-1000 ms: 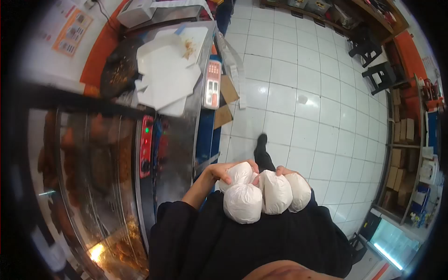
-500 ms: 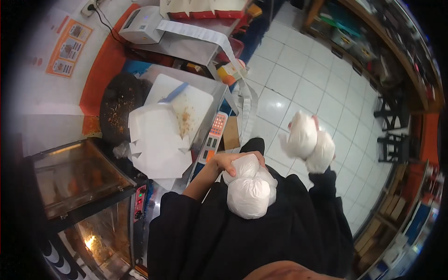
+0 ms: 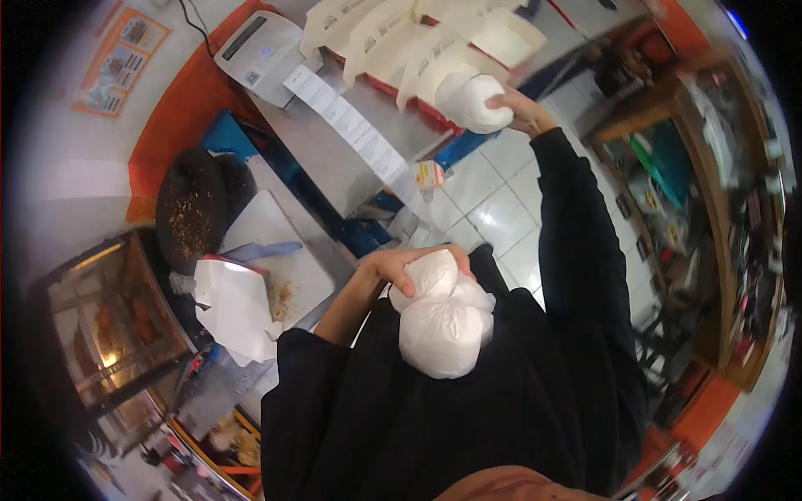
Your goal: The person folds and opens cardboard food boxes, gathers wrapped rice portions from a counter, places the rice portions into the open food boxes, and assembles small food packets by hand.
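Observation:
Several round white wrapped bundles (image 3: 441, 336) are clutched against my dark top by my left hand (image 3: 399, 271), its fingers curled round them. My right arm is stretched forward to the upper right. At its end my right hand (image 3: 525, 113) grips more white wrapped bundles (image 3: 474, 102), held over or in one of the open paper boxes (image 3: 387, 48). How far the bundles sit inside that box cannot be told. The boxes are cream inside with red outer sides.
A label printer (image 3: 261, 57) with a long strip of labels (image 3: 347, 125) stands left of the boxes. Further left are a cutting board (image 3: 313, 280) with a blue-handled knife, a white box (image 3: 230, 305) and a glass warming cabinet (image 3: 113, 326). Shelves (image 3: 710, 225) line the right.
My view has turned toward the counter with the boxes. My right hand has parted from the left and carried its bundles forward to the boxes. The left hand keeps its bundles at my chest.

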Motion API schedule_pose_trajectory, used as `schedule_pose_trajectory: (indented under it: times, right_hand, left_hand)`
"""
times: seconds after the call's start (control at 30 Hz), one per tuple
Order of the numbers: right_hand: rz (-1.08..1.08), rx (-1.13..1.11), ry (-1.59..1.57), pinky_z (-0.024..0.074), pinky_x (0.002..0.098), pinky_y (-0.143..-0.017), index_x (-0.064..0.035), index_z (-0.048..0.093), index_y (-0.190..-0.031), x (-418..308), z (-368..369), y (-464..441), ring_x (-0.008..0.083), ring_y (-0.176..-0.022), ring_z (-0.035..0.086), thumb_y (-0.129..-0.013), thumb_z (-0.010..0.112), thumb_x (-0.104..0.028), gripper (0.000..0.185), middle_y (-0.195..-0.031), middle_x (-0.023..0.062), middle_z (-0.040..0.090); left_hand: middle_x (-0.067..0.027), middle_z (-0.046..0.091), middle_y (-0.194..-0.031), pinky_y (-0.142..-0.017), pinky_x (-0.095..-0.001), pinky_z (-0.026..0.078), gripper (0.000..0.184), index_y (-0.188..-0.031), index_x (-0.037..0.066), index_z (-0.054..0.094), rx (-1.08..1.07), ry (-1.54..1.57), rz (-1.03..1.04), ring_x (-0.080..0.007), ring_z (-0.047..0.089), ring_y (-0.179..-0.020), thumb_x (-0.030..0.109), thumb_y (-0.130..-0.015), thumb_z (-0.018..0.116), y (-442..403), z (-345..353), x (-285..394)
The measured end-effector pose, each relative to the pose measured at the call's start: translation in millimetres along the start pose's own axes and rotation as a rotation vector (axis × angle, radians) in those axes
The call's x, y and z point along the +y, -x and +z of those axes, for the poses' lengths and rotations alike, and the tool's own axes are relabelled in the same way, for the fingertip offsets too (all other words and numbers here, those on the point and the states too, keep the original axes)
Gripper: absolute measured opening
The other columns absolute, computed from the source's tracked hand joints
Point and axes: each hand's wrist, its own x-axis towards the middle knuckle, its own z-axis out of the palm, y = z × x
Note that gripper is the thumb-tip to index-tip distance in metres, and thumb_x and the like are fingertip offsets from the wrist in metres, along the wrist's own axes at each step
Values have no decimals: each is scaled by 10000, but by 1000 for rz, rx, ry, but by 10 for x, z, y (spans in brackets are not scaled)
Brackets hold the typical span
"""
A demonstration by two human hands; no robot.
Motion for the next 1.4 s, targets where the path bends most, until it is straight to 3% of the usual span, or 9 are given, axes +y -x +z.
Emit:
schedule_pose_trajectory:
  times: [0.1, 0.2, 0.3, 0.37, 0.63, 0.77, 0.83, 1.03, 1.4]
  right_hand:
    - [317, -90, 54, 417, 297, -846, 17, 408, -1147, 69, -566, -660, 203, -967, 522, -705, 601, -120, 501, -1072, 116, 515]
    - [-41, -549, 441, 433, 284, -815, 4, 420, -1138, 619, -1228, -1630, 184, -948, 530, -707, 600, -102, 478, -1064, 107, 520]
    - [291, -317, 372, 421, 254, -777, -14, 441, -1105, -1, -747, -1292, 164, -873, 527, -622, 657, -132, 542, -975, 68, 531]
    - [-248, -321, 962, 418, 268, -756, -35, 452, -1072, -116, -979, -1248, 168, -834, 520, -570, 679, -133, 559, -913, 57, 524]
    - [259, -86, 598, 385, 317, -829, -18, 436, -1072, -951, -2157, -1489, 220, -961, 492, -612, 674, -173, 541, -982, 117, 523]
    - [-60, -326, 1063, 355, 366, -860, 16, 398, -1137, -617, -2385, -1836, 321, -1019, 449, -665, 631, -253, 591, -1067, 204, 476]
    - [-446, -368, 2012, 298, 360, -910, -1, 373, -1187, -980, -2263, -1681, 279, -1113, 378, -674, 626, -357, 674, -1167, 226, 403]
    - [-285, -1181, 854, 325, 419, -892, -95, 424, -1176, -2394, -839, -1025, 347, -1118, 350, -581, 730, -234, 683, -1198, 167, 370]
    - [-210, -1040, 527, 400, 367, -800, -107, 471, -1047, -2147, -994, -1329, 282, -972, 482, -497, 744, -111, 614, -1017, 123, 480]
  left_hand:
    - [-175, 371, -1169, -894, -398, 312, 787, -1157, 48, 349, 128, -58, 141, -288, 375, -1104, 313, -532, 747, -175, -301, 59]
    - [-179, 369, -1175, -891, -394, 311, 804, -1153, 44, 350, 274, -177, 247, -286, 380, -1096, 335, -519, 750, -403, -616, 302]
    - [-153, 383, -1172, -889, -338, 301, 803, -1131, 31, 360, 459, -116, 294, -234, 385, -1088, 370, -516, 750, -732, -800, 633]
    - [-176, 376, -1183, -899, -363, 295, 797, -1122, 31, 364, 511, -27, 493, -262, 378, -1102, 353, -506, 755, -1014, -1024, 728]
    - [-200, 383, -1176, -927, -403, 270, 777, -1120, 17, 370, 667, -53, 899, -307, 367, -1124, 284, -494, 743, -1664, -1458, 921]
    - [-195, 386, -1175, -929, -403, 267, 772, -1125, 16, 367, 788, -114, 923, -309, 369, -1124, 285, -502, 734, -1769, -1438, 1249]
    - [-179, 393, -1163, -921, -393, 276, 776, -1125, 18, 365, 806, -108, 946, -292, 381, -1110, 297, -501, 734, -1829, -1468, 1304]
    - [-110, 424, -1060, -877, -329, 316, 804, -1120, 22, 360, 881, -101, 867, -217, 425, -1032, 350, -495, 743, -1826, -1638, 1609]
    - [-146, 396, -1146, -898, -353, 328, 857, -1152, 25, 310, 814, 43, 875, -232, 403, -1090, 362, -506, 760, -1631, -2010, 1573]
